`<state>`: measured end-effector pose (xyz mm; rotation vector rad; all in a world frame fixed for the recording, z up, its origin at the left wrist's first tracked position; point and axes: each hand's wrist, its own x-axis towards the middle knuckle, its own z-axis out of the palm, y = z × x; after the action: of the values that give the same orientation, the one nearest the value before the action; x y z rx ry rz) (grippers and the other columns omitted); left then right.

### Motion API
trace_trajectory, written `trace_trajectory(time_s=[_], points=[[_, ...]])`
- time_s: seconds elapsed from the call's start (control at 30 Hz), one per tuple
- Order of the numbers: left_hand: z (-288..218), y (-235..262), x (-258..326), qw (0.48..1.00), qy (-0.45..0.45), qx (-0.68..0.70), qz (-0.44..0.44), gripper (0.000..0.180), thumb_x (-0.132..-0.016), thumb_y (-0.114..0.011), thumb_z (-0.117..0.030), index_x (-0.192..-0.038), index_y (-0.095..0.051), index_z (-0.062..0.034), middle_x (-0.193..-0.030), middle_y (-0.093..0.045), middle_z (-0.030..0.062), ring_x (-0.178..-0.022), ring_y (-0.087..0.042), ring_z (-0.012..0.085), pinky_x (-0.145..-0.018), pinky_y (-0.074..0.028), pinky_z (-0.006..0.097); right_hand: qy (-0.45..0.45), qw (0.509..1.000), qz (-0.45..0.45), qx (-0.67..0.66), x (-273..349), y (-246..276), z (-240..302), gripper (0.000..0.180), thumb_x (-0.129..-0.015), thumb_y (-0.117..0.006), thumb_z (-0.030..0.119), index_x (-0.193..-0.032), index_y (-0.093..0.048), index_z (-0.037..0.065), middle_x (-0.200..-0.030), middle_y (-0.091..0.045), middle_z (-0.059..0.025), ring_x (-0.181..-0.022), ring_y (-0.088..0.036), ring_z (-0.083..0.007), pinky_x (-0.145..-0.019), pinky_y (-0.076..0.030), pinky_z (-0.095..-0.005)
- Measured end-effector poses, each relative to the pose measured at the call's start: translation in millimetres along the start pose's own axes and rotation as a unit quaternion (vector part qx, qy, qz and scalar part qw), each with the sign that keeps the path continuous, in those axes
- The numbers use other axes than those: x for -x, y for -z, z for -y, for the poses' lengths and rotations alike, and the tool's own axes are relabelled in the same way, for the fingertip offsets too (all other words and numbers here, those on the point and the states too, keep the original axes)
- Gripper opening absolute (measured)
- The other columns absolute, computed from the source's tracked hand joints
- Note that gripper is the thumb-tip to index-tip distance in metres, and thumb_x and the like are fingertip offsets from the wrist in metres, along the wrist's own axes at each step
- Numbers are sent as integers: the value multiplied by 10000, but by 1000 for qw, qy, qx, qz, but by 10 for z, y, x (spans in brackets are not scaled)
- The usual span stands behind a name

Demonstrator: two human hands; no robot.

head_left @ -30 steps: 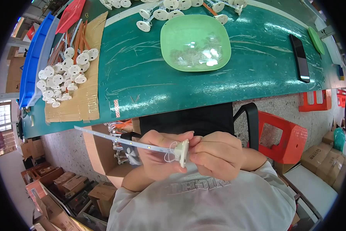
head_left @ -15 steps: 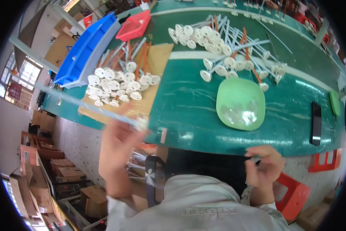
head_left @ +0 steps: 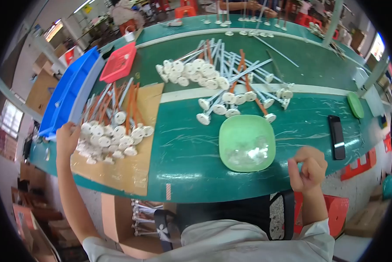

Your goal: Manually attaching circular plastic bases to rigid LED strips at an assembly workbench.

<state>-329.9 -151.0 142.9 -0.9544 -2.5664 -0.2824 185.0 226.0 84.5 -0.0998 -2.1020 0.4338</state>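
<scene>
My left hand (head_left: pixel 68 139) reaches to the left edge of a pile of rods with white discs (head_left: pixel 104 140), beside the long blue tray (head_left: pixel 69 94). Its fingers are bent and partly hidden, and I cannot make out what is in them. These rods are brown and grey, lying on a brown cardboard sheet (head_left: pixel 148 161). My right hand (head_left: pixel 308 169) is curled closed over the table's near edge at the right; whatever it holds is hidden. Between the hands sits a light green dish (head_left: pixel 247 144) with small, indistinct pieces in it.
A second heap of disc-ended rods (head_left: pixel 222 83) lies mid-table. A red basket (head_left: pixel 118 62) is at the far left. A black oblong object (head_left: pixel 336 137) and another green dish (head_left: pixel 355 105) lie right. Red stools (head_left: pixel 335 214) stand below. A person's hands work across the table.
My left hand has moved left and away from me to the pile; the disc-ended rod it held no longer shows in it. My right hand has curled, hiding its small dark piece. The view has shifted.
</scene>
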Motion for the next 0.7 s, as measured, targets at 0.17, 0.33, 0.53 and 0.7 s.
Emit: trace_trajectory(time_s=[0.17, 0.33, 0.53, 0.7], points=[[-2, -102, 43, 998, 23, 24, -54, 413, -924, -608, -351, -980, -676, 53, -716, -653, 248, -681, -664, 373, -632, -489, 417, -15, 995, 17, 93, -480, -205, -502, 421, -741, -719, -36, -630, -333, 89, -565, -492, -59, -450, -447, -185, -439, -304, -292], [-262, -134, 75, 994, 76, 73, -29, 430, -996, -517, -365, -1110, -631, 34, -645, -607, 168, -597, -579, 228, -570, -418, 380, -140, 969, 191, 69, -1266, -932, -1022, 264, -784, -756, 250, -821, -603, 38, -685, -624, -110, -626, -611, -280, -594, -477, -359], [-307, -44, 200, 986, 4, 86, -141, 408, -1008, -507, -345, -1211, -585, 1, -961, -635, 191, -819, -615, 226, -728, -477, 326, -191, 923, 289, 170, -1467, -1628, -1241, 283, -740, -735, 229, -975, -724, 72, -795, -693, -146, -796, -688, -315, -808, -547, -417], [-1229, 261, 1214, 900, 15, 378, -215, 257, -981, -537, -194, -1024, -634, 39, -986, -659, 125, -886, -600, 196, -823, -463, 324, -203, 972, 115, 22, -1232, -1015, -817, 244, -745, -787, 179, -928, -734, 26, -839, -713, -119, -710, -689, -207, -677, -548, -304]])
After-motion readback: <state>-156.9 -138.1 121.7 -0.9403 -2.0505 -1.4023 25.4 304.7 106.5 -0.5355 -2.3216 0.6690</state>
